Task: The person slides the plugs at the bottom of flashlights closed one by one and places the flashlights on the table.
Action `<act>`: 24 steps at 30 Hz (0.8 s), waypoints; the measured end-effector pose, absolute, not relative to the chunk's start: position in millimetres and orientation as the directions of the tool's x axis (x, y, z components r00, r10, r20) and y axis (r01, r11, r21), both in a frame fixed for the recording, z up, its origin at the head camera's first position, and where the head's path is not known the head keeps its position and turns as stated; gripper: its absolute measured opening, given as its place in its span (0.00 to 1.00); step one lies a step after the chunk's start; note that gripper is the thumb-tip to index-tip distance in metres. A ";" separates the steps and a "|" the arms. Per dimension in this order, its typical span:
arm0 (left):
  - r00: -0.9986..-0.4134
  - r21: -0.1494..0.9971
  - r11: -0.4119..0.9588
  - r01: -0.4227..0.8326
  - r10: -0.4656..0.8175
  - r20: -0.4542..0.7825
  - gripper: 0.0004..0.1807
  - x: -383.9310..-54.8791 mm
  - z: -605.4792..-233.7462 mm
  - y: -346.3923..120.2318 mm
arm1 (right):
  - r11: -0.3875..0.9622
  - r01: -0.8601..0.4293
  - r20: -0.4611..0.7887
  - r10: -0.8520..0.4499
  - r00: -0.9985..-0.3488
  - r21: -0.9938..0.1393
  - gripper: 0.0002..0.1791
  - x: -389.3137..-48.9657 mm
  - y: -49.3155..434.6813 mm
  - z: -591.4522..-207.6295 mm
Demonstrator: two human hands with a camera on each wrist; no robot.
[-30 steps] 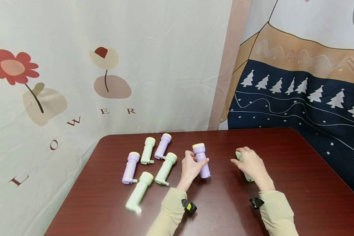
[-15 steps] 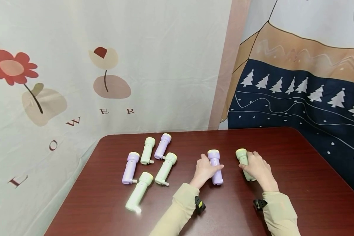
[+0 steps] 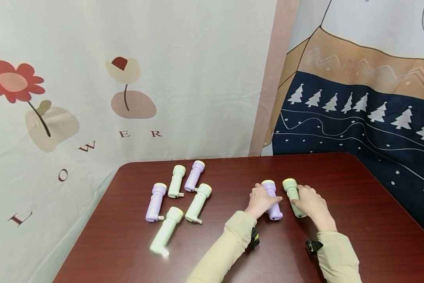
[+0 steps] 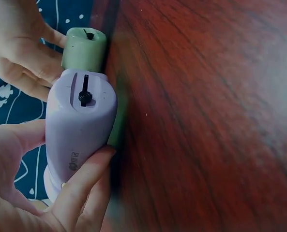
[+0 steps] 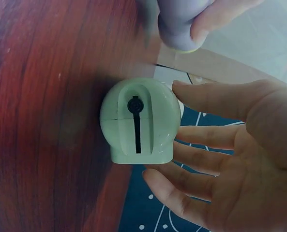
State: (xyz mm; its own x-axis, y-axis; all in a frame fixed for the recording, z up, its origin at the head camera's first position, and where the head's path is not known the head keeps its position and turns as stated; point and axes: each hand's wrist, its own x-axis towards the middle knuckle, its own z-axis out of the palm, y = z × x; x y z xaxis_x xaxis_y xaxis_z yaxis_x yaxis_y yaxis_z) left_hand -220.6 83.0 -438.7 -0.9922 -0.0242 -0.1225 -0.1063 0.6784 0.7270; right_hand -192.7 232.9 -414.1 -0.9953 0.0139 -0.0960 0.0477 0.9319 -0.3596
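My left hand (image 3: 262, 202) grips a purple flashlight (image 3: 274, 214) that lies on the table, head pointing away from me. In the left wrist view the thumb and fingers stand on either side of its purple body (image 4: 80, 125). Just to its right lies a green flashlight (image 3: 291, 192), nearly parallel. My right hand (image 3: 312, 204) is at that green flashlight's right side. In the right wrist view its fingers (image 5: 196, 181) are extended loosely beside the green body (image 5: 141, 121), the thumb tip close to it; whether they touch is hard to tell.
On the left of the dark red table (image 3: 109, 243) lie several more flashlights, among them a purple one (image 3: 155, 204) and a green one (image 3: 166, 232). Some have a small crank sticking out at the base. Printed curtains (image 3: 197, 78) hang behind the table.
My left hand has carried the purple flashlight rightward, up beside the green one. My right hand has drawn slightly right and loosened, uncovering more of the green flashlight.
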 end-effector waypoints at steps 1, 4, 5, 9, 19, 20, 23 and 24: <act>-0.992 0.726 0.678 -0.110 -0.027 -0.125 0.37 -220.9 -438.6 84.7 | 0.932 0.048 -0.098 0.014 -0.995 -0.359 0.32 -192.9 232.7 -414.1; -0.991 0.723 0.681 -0.113 -0.029 -0.127 0.37 -221.5 -437.9 89.3 | 0.934 0.049 -0.102 0.014 -0.995 -0.355 0.31 -193.6 232.4 -414.2; -0.991 0.722 0.682 -0.114 -0.029 -0.129 0.37 -221.5 -437.5 90.6 | 0.934 0.048 -0.101 0.013 -0.995 -0.354 0.31 -193.8 232.5 -414.1; -0.990 0.715 0.689 -0.114 -0.023 -0.136 0.38 -221.1 -436.1 95.3 | 0.937 0.041 -0.096 0.008 -0.995 -0.348 0.29 -194.3 232.8 -414.1; -0.995 0.699 0.712 -0.071 -0.006 -0.095 0.37 -222.2 -438.6 104.9 | 0.938 0.036 -0.100 0.001 -0.995 -0.344 0.29 -193.9 232.7 -413.9; -0.996 0.696 0.715 -0.065 -0.004 -0.089 0.37 -222.3 -439.0 105.6 | 0.939 0.033 -0.096 0.000 -0.995 -0.343 0.28 -194.0 232.7 -414.1; -0.998 0.689 0.723 -0.048 0.000 -0.070 0.37 -222.5 -439.4 106.9 | 0.942 0.021 -0.079 -0.005 -0.997 -0.335 0.26 -193.8 232.4 -414.5; -0.998 0.686 0.727 -0.044 0.001 -0.065 0.37 -222.5 -439.7 107.3 | 0.943 0.017 -0.073 -0.007 -0.997 -0.332 0.25 -193.8 232.3 -414.6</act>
